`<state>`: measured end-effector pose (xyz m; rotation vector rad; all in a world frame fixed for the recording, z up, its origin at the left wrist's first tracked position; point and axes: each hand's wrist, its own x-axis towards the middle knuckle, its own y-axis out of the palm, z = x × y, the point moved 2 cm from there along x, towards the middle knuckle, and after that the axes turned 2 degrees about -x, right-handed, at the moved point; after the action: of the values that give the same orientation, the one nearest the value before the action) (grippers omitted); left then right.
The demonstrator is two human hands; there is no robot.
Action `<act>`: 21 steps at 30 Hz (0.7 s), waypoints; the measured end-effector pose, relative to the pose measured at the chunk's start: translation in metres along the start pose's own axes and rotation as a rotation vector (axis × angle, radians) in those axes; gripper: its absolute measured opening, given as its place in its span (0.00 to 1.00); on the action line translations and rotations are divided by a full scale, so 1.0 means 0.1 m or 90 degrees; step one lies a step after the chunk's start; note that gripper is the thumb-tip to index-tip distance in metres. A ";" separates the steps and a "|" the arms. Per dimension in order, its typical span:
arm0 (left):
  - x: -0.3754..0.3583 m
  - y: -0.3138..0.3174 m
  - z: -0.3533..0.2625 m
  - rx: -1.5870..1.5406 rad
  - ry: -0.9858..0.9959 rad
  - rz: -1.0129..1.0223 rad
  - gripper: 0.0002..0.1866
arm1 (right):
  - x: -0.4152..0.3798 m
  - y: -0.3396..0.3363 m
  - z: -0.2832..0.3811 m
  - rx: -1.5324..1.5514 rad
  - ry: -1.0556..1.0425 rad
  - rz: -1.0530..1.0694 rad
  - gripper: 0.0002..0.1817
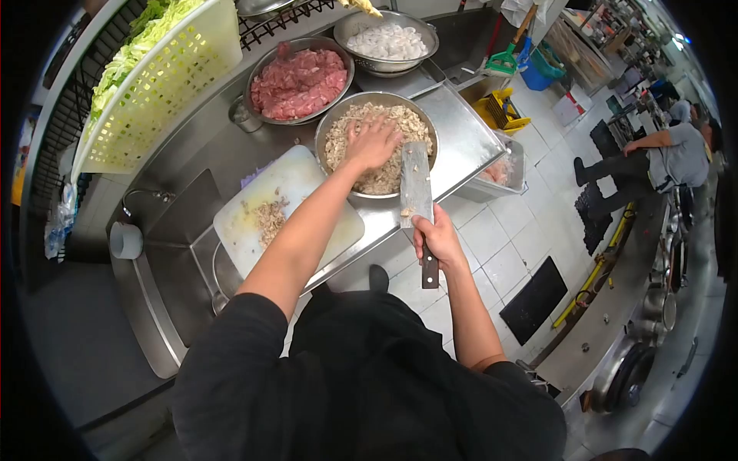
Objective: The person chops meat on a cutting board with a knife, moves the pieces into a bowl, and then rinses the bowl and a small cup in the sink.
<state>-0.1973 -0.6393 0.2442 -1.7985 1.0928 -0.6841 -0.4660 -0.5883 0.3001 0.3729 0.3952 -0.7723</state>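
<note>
My left hand (pixel 374 140) lies palm down, fingers spread, on a heap of small chopped beige pieces (pixel 388 115) that fills a round metal bowl (pixel 370 196). In my right hand (pixel 438 237) is a cleaver (pixel 416 173), gripped near the junction of its dark handle and wide blade. The blade overlaps the bowl's right side in this view, with a few bits stuck to it. Beneath my left forearm, a white cutting board (pixel 304 177) carries a small scatter of chopped bits (pixel 269 217).
Behind the bowl stand a bowl of raw minced meat (pixel 300 81) and a colander of whitish pieces (pixel 388 42). A basket of lettuce (pixel 165 84) is at left, above a sink (pixel 184 253). A bin (pixel 507 173) stands right of the counter; another person (pixel 676 157) works farther off.
</note>
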 end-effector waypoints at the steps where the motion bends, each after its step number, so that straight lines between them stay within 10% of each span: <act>1: -0.02 -0.01 0.02 -0.009 0.027 -0.032 0.34 | 0.06 -0.01 0.02 -0.015 -0.019 -0.001 0.13; 9: -0.40 -0.43 0.51 -0.047 0.000 -0.206 0.27 | 0.52 0.22 0.27 -0.156 -0.091 -0.073 0.15; 11: -0.66 -0.51 0.75 -0.157 -0.050 -0.415 0.26 | 0.51 0.35 0.27 -0.145 -0.108 0.019 0.13; 14: -1.29 -0.77 1.32 -0.451 -0.149 -0.275 0.27 | 0.41 0.70 0.16 -0.286 -0.137 0.103 0.14; 16: -1.70 -0.75 1.93 -0.211 -0.201 -0.200 0.28 | 0.59 0.82 -0.23 -0.457 -0.333 0.145 0.14; 21: -2.49 -0.39 2.81 0.060 -0.239 -0.206 0.34 | 0.82 1.45 -0.53 -0.797 -0.311 0.112 0.14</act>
<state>-0.0711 -0.2955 0.1523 -1.9418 0.5198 -0.5420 -0.3176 -0.5176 0.2417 -0.9297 0.3100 -0.3088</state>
